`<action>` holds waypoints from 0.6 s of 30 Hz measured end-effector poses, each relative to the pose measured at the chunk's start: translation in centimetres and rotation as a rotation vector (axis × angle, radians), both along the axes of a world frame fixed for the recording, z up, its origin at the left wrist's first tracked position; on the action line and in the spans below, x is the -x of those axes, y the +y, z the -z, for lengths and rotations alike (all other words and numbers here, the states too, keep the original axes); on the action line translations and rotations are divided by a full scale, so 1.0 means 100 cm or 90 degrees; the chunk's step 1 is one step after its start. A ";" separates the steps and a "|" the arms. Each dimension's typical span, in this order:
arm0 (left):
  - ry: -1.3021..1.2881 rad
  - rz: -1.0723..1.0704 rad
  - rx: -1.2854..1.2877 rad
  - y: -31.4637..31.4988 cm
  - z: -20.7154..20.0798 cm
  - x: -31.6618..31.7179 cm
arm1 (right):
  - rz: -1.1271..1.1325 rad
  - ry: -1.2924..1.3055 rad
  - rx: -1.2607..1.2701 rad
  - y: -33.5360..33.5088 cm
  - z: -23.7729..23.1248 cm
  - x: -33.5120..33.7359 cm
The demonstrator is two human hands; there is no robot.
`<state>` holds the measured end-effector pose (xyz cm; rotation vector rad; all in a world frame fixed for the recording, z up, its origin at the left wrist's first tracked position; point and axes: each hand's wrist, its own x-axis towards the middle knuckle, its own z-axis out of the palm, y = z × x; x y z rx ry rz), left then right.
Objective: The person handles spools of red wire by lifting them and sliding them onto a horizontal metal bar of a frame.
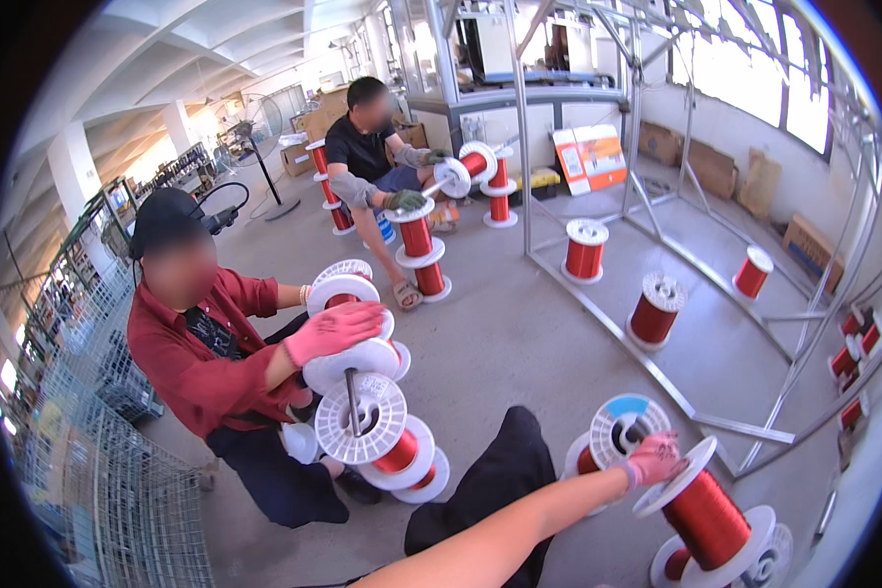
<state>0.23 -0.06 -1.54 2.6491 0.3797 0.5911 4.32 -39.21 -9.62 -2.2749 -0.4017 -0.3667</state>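
Note:
My left hand (655, 459), in a pink glove, reaches across to the lower right with its fingers closed at the upper white flange of a spool of red wire (708, 519). That spool tilts, and its lower end is over other spools. Close beside the hand stands a spool with a blue patch (629, 410) on its white top; part of it is hidden behind my forearm. Below the tilted one, another white-flanged spool (760, 568) shows at the lower edge. My right hand is out of the picture.
Left, a person in a red shirt (201, 363) rests a pink-gloved hand on stacked spools (363, 416) with a rod through one. Farther back, another seated person (363, 157) handles spools. Single spools (585, 252) stand near a metal frame (647, 377). A wire cage (118, 480) borders the left.

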 end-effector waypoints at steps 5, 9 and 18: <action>-0.050 -0.011 0.029 -0.011 -0.010 0.000 | 0.047 -0.121 -0.022 0.049 -0.132 -0.049; -0.045 0.009 0.039 -0.015 -0.013 -0.005 | 0.046 -0.078 0.069 0.041 -0.097 -0.053; -0.077 0.007 0.036 -0.016 -0.014 0.001 | 0.004 -0.069 -0.003 0.066 -0.132 -0.070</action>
